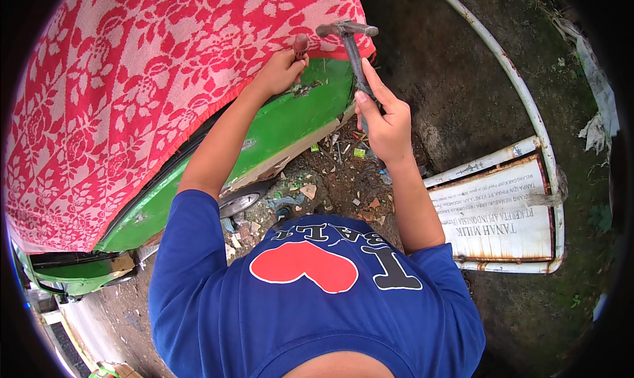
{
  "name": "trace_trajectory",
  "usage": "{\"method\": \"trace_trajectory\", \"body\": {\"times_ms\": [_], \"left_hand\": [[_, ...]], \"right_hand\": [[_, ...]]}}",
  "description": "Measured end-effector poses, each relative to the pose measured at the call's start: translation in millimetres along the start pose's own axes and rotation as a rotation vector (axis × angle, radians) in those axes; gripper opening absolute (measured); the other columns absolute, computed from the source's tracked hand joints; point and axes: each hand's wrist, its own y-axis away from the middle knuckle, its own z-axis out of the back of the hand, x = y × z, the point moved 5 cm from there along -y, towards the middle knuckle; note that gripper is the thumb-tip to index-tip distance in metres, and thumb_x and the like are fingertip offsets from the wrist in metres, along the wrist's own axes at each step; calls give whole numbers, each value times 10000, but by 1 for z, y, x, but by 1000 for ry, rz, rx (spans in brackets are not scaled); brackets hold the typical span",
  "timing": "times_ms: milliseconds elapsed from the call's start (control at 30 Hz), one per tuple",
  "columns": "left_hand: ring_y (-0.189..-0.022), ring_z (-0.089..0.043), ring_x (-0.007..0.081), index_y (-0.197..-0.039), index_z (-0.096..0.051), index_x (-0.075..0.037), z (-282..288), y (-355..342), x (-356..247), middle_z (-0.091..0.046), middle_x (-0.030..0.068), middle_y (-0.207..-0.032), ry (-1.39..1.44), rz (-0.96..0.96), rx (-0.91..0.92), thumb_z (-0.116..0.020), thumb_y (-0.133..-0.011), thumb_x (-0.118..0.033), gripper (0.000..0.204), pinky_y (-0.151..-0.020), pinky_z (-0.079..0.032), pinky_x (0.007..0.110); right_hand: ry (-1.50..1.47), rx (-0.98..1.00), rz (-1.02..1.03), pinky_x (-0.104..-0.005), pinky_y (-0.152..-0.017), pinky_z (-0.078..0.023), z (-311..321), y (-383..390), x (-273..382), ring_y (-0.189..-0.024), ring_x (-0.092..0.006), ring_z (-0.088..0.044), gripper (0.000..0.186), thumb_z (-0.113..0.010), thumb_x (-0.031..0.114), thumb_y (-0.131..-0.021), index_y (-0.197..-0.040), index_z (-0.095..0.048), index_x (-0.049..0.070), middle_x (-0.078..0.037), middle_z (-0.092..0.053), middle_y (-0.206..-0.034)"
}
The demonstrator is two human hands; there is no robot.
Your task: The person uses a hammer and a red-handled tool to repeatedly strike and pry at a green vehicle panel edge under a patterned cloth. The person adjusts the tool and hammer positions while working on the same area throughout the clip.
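Observation:
My left hand (285, 71) is closed around a short reddish-brown tool (300, 44), upright at the chipped edge of a green car body (165, 198); its lower end is mostly hidden. Just right of it, my right hand (384, 123) grips a worn metal-headed hammer (347, 30) by the handle, index finger lying along it, with the head raised beside the top of the tool. A red and pink floral cloth (145, 67) covers the upper part of the car, its fringed edge lying just behind my left hand.
A rusty white sign (495, 213) on a curved white pipe frame (505, 61) is at my right. Rubble (307, 191) litters the ground below my hands, near a car wheel (241, 203). Another green body part (79, 272) shows at lower left. Torn white sheeting (594, 127) is at the far right.

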Motion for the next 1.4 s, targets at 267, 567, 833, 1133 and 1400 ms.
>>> {"method": "trace_trajectory", "body": {"times_ms": [267, 567, 833, 1133, 1400], "left_hand": [[-778, -569, 206, -963, -538, -34, -8, 10, -17, -541, 92, -816, -365, -239, 89, -519, -963, -129, 97, -736, -468, 368], [-793, -543, 241, -952, -538, -26, -6, 5, -4, -536, 116, -816, -301, -89, 106, -530, -957, -143, 117, -765, -451, 387], [-832, -527, 233, -940, -542, -27, -8, 8, -4, -515, 90, -848, -252, -147, 64, -531, -944, -124, 98, -783, -442, 388], [-799, -534, 198, -939, -537, -31, -2, 2, -7, -500, 77, -847, -263, -96, 67, -524, -960, -151, 122, -733, -453, 364], [-667, -517, 108, -970, -547, -57, -1, 9, 26, -504, 10, -799, -180, -70, 19, -493, -987, -165, 122, -639, -457, 300]], "right_hand": [[11, -20, 67, -245, -574, -470, -3, 7, 1, -607, -76, -526, 498, -609, 25, -933, -1417, -543, 118, -59, -659, -789], [157, 51, 62, -272, -623, -491, -12, 3, 4, -645, -137, -560, 490, -609, 3, -924, -1406, -528, 33, -149, -689, -883], [225, 98, 89, -305, -657, -492, -17, -5, 5, -658, -161, -570, 498, -610, 33, -935, -1422, -519, 81, -152, -670, -844], [193, 94, 93, -283, -647, -481, -20, -9, 5, -657, -118, -553, 492, -615, 25, -936, -1418, -524, 65, -109, -657, -819], [190, 184, -63, -251, -620, -472, -28, -9, -10, -629, -84, -512, 494, -610, 29, -934, -1419, -528, 77, -93, -617, -754]]}}
